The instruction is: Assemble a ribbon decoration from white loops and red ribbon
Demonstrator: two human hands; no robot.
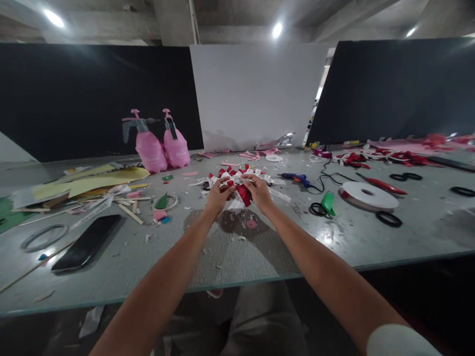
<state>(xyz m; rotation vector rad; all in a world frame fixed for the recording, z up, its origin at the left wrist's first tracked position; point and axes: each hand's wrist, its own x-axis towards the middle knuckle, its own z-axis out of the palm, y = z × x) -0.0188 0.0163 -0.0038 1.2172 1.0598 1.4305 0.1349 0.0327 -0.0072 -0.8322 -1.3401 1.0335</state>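
Observation:
Between my two hands is a piece of red ribbon [243,195] with a white part beside it. My left hand [219,197] pinches its left side, and my right hand [257,192] grips the right side, fingertips bent inward. Just behind the hands lies a pile of red and white ribbon pieces [237,173], partly hidden by my fingers. Right of the pile rests a blue hot glue gun [297,178] with a dark cord. A round pink scrap [251,224] sits on the table in front of my hands.
Two pink spray bottles [152,151] stand at the back left. A black phone [89,242], yellow paper [92,183] and wooden sticks lie left. On the right are a white ribbon spool [368,196], red scissors [384,185], a green clip [328,203] and several black rings. Upright panels border the back.

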